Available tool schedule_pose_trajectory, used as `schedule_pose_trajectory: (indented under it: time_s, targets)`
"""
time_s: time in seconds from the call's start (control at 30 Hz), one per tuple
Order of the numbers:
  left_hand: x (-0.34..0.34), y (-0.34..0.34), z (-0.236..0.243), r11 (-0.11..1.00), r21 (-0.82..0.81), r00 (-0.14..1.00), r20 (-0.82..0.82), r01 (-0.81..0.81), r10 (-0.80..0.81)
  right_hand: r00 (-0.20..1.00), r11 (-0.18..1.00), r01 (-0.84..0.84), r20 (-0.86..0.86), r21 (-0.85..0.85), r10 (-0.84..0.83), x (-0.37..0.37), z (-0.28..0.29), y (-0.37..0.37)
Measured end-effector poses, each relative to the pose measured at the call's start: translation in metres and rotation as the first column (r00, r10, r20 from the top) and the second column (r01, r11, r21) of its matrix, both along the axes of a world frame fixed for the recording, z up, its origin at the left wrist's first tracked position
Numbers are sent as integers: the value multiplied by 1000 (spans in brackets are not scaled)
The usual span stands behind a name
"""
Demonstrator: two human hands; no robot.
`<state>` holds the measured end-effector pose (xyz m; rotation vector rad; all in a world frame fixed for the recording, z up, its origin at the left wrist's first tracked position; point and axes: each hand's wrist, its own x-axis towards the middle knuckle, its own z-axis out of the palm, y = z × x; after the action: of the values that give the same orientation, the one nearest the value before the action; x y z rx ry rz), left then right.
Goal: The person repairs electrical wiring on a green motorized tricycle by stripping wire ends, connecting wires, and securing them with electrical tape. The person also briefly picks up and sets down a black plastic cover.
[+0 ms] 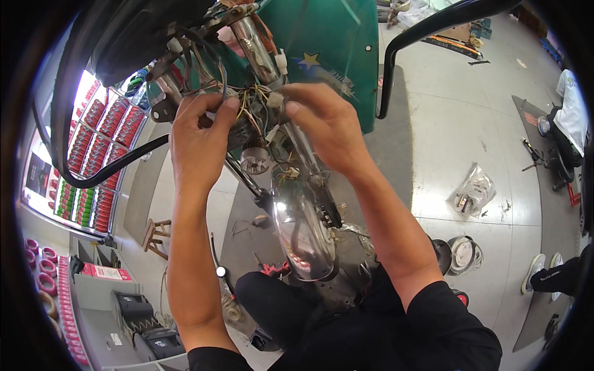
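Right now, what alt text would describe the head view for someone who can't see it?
A person's left hand and right hand reach to a tangle of thin wires by a vehicle's chrome fork tubes. A shiny curved fender sits below; a green panel stands behind.

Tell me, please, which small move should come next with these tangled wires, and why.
I would probably use the right hand to ease the white connector by its fingertips clear of the wire bundle, with the left hand steadying the rest. The many thin wires crowd together between the hands, so isolating that connector may make its leads easier to trace.
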<state>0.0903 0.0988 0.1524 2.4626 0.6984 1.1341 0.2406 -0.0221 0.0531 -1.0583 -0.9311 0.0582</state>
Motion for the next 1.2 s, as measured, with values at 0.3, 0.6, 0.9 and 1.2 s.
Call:
schedule_pose_trajectory:
  time_s: [0.3, 0.6, 0.9, 1.2]
  targets:
    - [-78, 1, -123, 835, -550, 988, 112, -27, 105, 991, 955, -85, -126, -284, 51, 4, -6, -11]
    - [-47, -6, -231, 788, -613, 998, -59, -54, 23, 934, 670, -43, 208, -741, 291, 32, -42, -31]
    - [-18, 5, -245, 773, -622, 990, 32, 126, -136, 826, 583, 47, 360, -811, 434, 18, -76, -22]
    - [-71, -35, -219, 756, -603, 954, 283, 254, -95, 839, 471, -306, -1, -827, 544, 10, -56, -22]
